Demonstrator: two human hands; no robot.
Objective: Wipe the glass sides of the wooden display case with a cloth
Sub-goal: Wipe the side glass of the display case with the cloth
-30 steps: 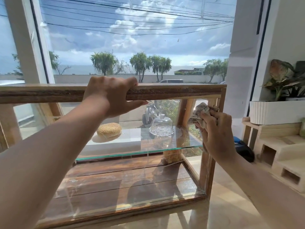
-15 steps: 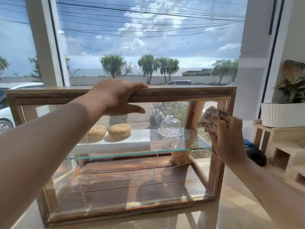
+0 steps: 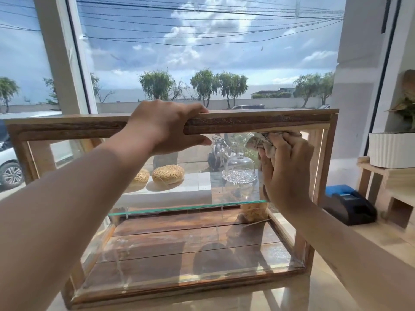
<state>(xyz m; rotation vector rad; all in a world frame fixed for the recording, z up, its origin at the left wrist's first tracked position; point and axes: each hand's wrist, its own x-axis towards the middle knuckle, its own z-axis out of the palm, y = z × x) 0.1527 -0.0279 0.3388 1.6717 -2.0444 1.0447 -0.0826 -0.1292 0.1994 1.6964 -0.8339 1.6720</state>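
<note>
A wooden display case is sitting on a pale surface in front of a large window, with its glass front facing the person. The left hand is gripping the top front rail of the case, fingers lying over the upper edge and the thumb pressing against the underside, so its grip is clenched on the wood. The right hand is grasping a crumpled cloth and pressing it against the front glass near the upper right corner, just under the top rail. The cloth is bunching out above and to the left of the fingers.

Inside the case, a glass shelf is carrying two seeded buns side by side and a small clear glass dome to their right. Below the shelf, the wooden floor of the case is showing through the glass.

To the right of the case, a black and blue device is resting on the surface. Beyond it, a white ribbed planter holding a leafy plant is standing on a pale wooden stand.
</note>
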